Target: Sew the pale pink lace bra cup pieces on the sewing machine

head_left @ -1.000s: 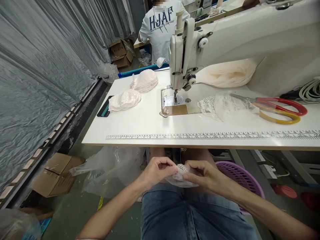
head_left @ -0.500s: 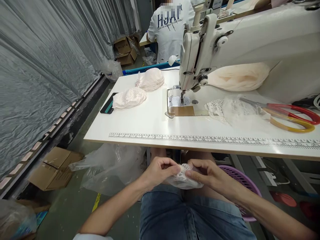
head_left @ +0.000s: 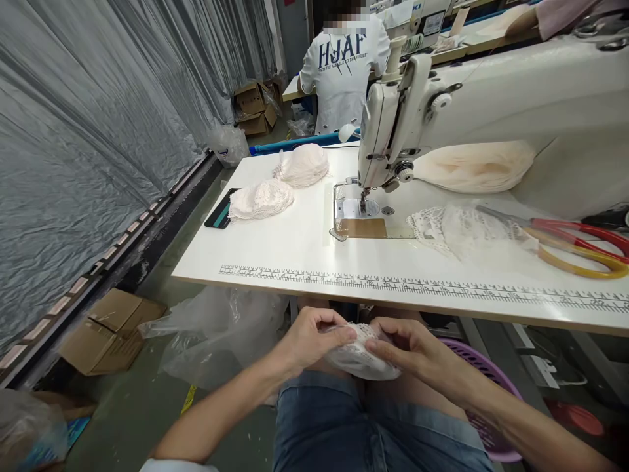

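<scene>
Over my lap, a white piece of lace-edged fabric is held between both hands, below the table's front edge. My left hand pinches its left side between thumb and fingers. On the other side, my right hand grips the lace edge, thumb on top. Fingertips behind the fabric are hidden. Up on the table sits a white sewing machine, its needle over the metal plate. Two pale lace cup-shaped pieces, one nearer and one farther, lie left of it.
Right of the needle are loose lace and red-and-yellow-handled scissors. A dark phone-like object lies under the nearer cup. A purple basket stands below at right; plastic bags and a cardboard box are at left. A person sits ahead.
The camera view has tilted slightly, so the table and machine sit lower and a little to the right. Both hands keep hold of the lace fabric, which shows slightly more of its lower part.
</scene>
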Motion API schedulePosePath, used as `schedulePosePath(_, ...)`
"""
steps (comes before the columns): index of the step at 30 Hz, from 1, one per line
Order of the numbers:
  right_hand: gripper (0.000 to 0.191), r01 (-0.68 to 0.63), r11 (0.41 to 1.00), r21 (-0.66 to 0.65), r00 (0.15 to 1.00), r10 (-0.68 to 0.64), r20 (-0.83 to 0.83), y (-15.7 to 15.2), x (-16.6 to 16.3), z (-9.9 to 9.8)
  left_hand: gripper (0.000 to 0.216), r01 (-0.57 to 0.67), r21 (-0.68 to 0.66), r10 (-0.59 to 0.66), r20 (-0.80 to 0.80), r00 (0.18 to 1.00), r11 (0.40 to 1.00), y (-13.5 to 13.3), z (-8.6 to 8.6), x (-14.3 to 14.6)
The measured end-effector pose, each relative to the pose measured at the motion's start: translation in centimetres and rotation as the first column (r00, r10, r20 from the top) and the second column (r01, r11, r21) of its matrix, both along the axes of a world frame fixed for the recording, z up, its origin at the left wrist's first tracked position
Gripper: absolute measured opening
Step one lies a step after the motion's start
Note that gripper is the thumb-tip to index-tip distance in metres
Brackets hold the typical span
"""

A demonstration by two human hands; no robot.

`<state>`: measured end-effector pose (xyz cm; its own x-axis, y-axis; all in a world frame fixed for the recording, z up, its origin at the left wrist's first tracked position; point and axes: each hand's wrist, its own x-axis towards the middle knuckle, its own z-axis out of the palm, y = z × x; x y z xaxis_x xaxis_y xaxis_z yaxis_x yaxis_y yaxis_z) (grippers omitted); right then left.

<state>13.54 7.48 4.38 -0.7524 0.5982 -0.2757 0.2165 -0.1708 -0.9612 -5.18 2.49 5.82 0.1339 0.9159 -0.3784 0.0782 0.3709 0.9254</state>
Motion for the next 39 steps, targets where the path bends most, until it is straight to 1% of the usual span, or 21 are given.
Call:
schedulePosePath(3, 0.04, -0.047, 0.999, -0.001, 0.999, 0.047, -0.015, 0.9, -0.1, 0.6, 0.021, 0.059, 0.09, -0.047, -0.136, 0.99, 0.994, 1.2, 2.5, -0.7)
schedulePosePath(5, 0.04, -0.071, 0.997, -0.002, 0.997, 0.071, -0.043, 1.7, -0.2, 1.3, 0.021, 0.127, 0.107, -0.101, -0.221, 0.97, 0.986, 2.6, 4.4, -1.4)
schedulePosePath(7, 0.04, -0.087, 0.996, 0.032, 0.993, 0.089, -0.075, 2.7, -0.4, 2.0, 0.023, 0.197, 0.105, -0.16, -0.286, 0.945, 0.975, 4.4, 6.1, -2.1)
schedulePosePath(10, 0.041, -0.076, 0.985, 0.152, 0.995, 0.086, -0.059, 4.6, -0.7, 2.8, 0.028, 0.3, 0.145, -0.225, -0.385, 0.895, 0.943, 8.0, 7.9, -3.0)
schedulePosePath(12, 0.044, -0.077, 0.966, 0.247, 0.997, 0.08, -0.001, 6.2, -0.9, 3.1, 0.028, 0.397, 0.175, -0.279, -0.467, 0.839, 0.901, 11.1, 8.4, -3.4)
schedulePosePath(13, 0.045, -0.085, 0.947, 0.31, 0.996, 0.076, 0.041, 7.1, -0.8, 3.1, 0.027, 0.454, 0.182, -0.306, -0.523, 0.796, 0.872, 12.8, 8.3, -3.4)
schedulePosePath(14, 0.045, -0.088, 0.917, 0.389, 0.994, 0.058, 0.09, 8.1, -0.7, 3.1, 0.025, 0.506, 0.182, -0.322, -0.583, 0.746, 0.843, 14.5, 8.1, -3.4)
schedulePosePath(15, 0.044, -0.083, 0.871, 0.483, 0.99, 0.015, 0.143, 9.0, -0.4, 3.0, 0.023, 0.549, 0.178, -0.327, -0.641, 0.695, 0.817, 16.2, 7.8, -3.4)
schedulePosePath(16, 0.042, -0.071, 0.806, 0.588, 0.981, -0.051, 0.187, 10.0, 0.0, 2.9, 0.021, 0.577, 0.174, -0.321, -0.688, 0.651, 0.798, 17.8, 7.3, -3.3)
schedulePosePath(18, 0.032, -0.053, 0.621, 0.782, 0.956, -0.193, 0.219, 11.8, 0.9, 2.7, 0.018, 0.61, 0.165, -0.316, -0.735, 0.6, 0.775, 20.5, 6.2, -2.9)
schedulePosePath(20, 0.024, -0.086, 0.431, 0.898, 0.947, -0.245, 0.208, 13.4, 1.7, 2.5, 0.018, 0.629, 0.15, -0.343, -0.731, 0.59, 0.763, 22.3, 5.1, -2.3)
schedulePosePath(22, 0.029, -0.148, 0.254, 0.956, 0.957, -0.209, 0.203, 14.7, 2.1, 2.3, 0.018, 0.651, 0.121, -0.384, -0.721, 0.576, 0.75, 23.3, 4.5, -1.8)
schedulePosePath(24, 0.036, -0.187, 0.086, 0.978, 0.966, -0.167, 0.2, 15.8, 2.0, 2.2, 0.017, 0.663, 0.082, -0.418, -0.717, 0.558, 0.744, 23.9, 4.3, -1.4)
schedulePosePath(26, 0.036, -0.199, -0.042, 0.979, 0.974, -0.122, 0.193, 16.7, 1.7, 2.0, 0.016, 0.67, 0.052, -0.439, -0.718, 0.54, 0.74, 24.3, 4.3, -1.1)
schedulePosePath(27, 0.034, -0.202, -0.085, 0.976, 0.976, -0.102, 0.193, 17.0, 1.6, 1.8, 0.016, 0.675, 0.048, -0.443, -0.72, 0.535, 0.737, 24.4, 4.4, -1.1)
schedulePosePath(28, 0.032, -0.203, -0.117, 0.972, 0.977, -0.088, 0.193, 17.3, 1.4, 1.7, 0.016, 0.68, 0.053, -0.442, -0.723, 0.531, 0.731, 24.5, 4.4, -1.0)
schedulePosePath(30, 0.029, -0.209, -0.151, 0.966, 0.977, -0.082, 0.199, 17.6, 1.3, 1.2, 0.016, 0.7, 0.074, -0.434, -0.738, 0.517, 0.71, 24.7, 4.3, -0.9)
schedulePosePath(33, 0.03, -0.21, -0.165, 0.964, 0.976, -0.094, 0.197, 17.7, 1.4, 0.5, 0.013, 0.735, 0.088, -0.415, -0.777, 0.473, 0.672, 25.0, 4.2, -0.7)
schedulePosePath(35, 0.031, -0.218, -0.163, 0.962, 0.975, -0.084, 0.207, 17.5, 1.6, 0.2, 0.012, 0.75, 0.083, -0.38, -0.823, 0.423, 0.656, 25.3, 4.0, -0.7)
schedulePosePath(37, 0.032, -0.232, -0.164, 0.959, 0.972, -0.073, 0.223, 17.3, 1.7, 0.0, 0.018, 0.752, 0.085, -0.299, -0.884, 0.36, 0.653, 26.0, 3.7, -0.8)
schedulePosePath(39, 0.034, -0.241, -0.171, 0.955, 0.97, -0.083, 0.23, 17.2, 1.7, -0.1, 0.027, 0.738, 0.136, -0.162, -0.934, 0.317, 0.661, 26.6, 3.2, -1.0)
